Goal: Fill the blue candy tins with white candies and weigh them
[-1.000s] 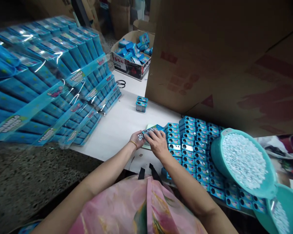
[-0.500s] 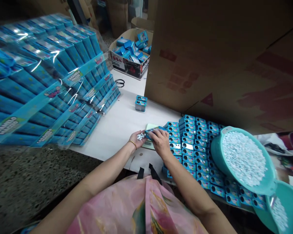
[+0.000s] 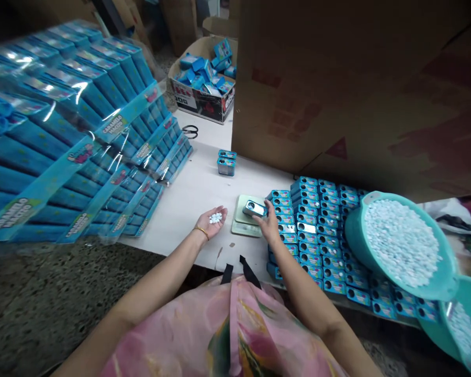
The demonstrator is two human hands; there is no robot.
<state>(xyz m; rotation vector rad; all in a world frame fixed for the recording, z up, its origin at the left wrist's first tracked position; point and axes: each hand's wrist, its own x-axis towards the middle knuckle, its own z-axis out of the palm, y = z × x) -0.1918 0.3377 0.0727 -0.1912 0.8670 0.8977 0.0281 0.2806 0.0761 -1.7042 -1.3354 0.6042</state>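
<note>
A small blue tin (image 3: 255, 208), silvery face up, with a dark round hole near one end, sits over the pale green scale (image 3: 240, 215), its opposite end in the right hand (image 3: 269, 222). Left of the scale, loose white pellets (image 3: 215, 218) lie heaped in the left hand (image 3: 211, 225), palm upward.

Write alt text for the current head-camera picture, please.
A person's right hand holds a small blue tin at a pale green device; the open left hand cradles white pellets. To the right stand rows of tins and a teal tub of pellets; plastic-wrapped blue packs are stacked at left.
</note>
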